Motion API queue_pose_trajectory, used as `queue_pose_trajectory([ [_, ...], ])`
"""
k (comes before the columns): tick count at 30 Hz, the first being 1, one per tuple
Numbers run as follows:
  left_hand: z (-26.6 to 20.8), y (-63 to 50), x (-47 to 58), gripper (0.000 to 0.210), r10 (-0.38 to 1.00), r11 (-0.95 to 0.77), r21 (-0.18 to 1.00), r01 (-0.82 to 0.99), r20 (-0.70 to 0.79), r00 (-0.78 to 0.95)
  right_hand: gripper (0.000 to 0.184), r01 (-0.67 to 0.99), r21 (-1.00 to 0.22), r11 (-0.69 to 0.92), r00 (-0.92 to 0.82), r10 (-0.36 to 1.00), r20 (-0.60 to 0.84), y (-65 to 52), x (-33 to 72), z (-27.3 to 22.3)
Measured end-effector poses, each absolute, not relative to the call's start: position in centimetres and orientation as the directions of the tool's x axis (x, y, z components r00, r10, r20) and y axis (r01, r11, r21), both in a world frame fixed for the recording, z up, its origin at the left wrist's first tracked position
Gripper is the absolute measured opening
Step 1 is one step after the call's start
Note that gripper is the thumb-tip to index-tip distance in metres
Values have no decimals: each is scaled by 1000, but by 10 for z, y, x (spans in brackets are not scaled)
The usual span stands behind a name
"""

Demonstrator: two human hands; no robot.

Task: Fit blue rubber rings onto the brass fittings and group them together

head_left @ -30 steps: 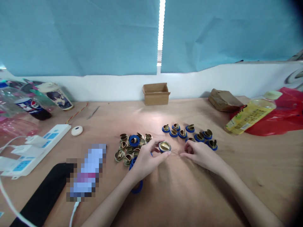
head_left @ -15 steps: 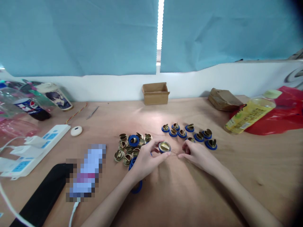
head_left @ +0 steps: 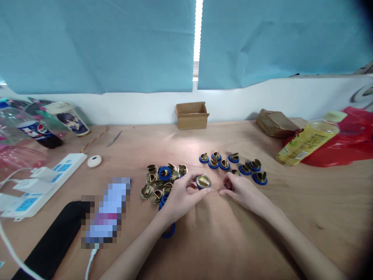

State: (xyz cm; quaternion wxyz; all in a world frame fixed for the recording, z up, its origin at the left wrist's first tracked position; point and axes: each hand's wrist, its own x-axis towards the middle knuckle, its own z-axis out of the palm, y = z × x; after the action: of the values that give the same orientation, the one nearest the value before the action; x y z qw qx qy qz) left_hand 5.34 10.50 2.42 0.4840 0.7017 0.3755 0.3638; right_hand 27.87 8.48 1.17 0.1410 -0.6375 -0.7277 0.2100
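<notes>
Brass-coloured disc (head_left: 203,181) with a raised fin across its middle, held just above the worktop (head_left: 227,249), roughly midway between the two groups of parts. Left hand (head_left: 184,195) has it: grip pinching the edge between thumb and fingers, fin side up. Its lower rim shows dark, perhaps bluish (too small to be sure).

Right hand (head_left: 243,191) near, to the right of the disc and apart from it. Thumb and fingers curled toward each other — whether that grip is pressed together on something thin, I cannot tell.

Left group: finned brass pieces (head_left: 156,197) crowded close, one blue ring (head_left: 164,174) lying flat on top of them. More blue rings (head_left: 169,232) by the left wrist, partly hidden by the forearm.

Right group: blue-rimmed brass pieces (head_left: 245,168), spread looser, just beyond the right hand; the nearest one partly covered by its fingers.

Farther back, a small cardboard box (head_left: 192,121) against the white wall. Yellow drink bottle (head_left: 307,144) to the right, tilted over a red plastic bag (head_left: 346,144). Far left: white power strip (head_left: 66,167) with plugs in it.
</notes>
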Motion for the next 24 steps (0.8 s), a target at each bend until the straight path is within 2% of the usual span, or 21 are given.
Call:
queue_pose_trajectory([
  [5, 25, 105, 54, 34, 878, -253, 952, 174, 151, 454, 17, 835, -522, 173, -203, 979, -1, 84, 272, 19],
  [13, 26, 104, 54, 32, 870, -258, 954, 155, 160, 466, 19, 763, -624, 171, -246, 969, -35, 83, 268, 17],
  [20, 24, 105, 53, 34, 873, -238, 958, 162, 138, 467, 12, 726, -590, 353, -386, 919, 75, 84, 267, 7],
  [24, 24, 106, 52, 33, 872, -233, 961, 150, 138, 470, 8, 680, -660, 318, -344, 934, 96, 84, 266, 6],
])
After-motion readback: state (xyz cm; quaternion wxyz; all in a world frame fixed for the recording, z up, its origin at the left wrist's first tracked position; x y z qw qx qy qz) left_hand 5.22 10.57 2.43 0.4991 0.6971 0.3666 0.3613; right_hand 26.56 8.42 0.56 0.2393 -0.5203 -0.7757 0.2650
